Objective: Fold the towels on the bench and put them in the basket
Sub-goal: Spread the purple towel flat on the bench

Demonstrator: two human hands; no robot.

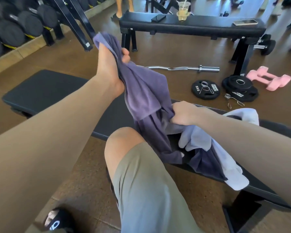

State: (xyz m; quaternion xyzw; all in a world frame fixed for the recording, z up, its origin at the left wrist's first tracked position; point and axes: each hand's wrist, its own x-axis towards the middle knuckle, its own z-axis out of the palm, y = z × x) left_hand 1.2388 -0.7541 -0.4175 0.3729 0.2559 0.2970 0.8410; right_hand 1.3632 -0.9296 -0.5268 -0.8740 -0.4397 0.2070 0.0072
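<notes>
— Where was the purple towel (141,84)?

— Lifted off the worktop (45,89) — the left hand (111,64) held its top end high, fingers (125,52) clamped on the cloth; the right hand (183,113) gripped it lower down.

— And the others?

— A pale towel (200,138) lay bunched on the worktop under the right forearm.

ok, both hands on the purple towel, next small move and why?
Probably pull the hands apart to spread the purple towel flat. The left hand grips its raised top end, the right hand grips it low by the bench, and it hangs bunched and creased between them, its tail draped over a pale towel. It looks too crumpled to fold yet.
</notes>
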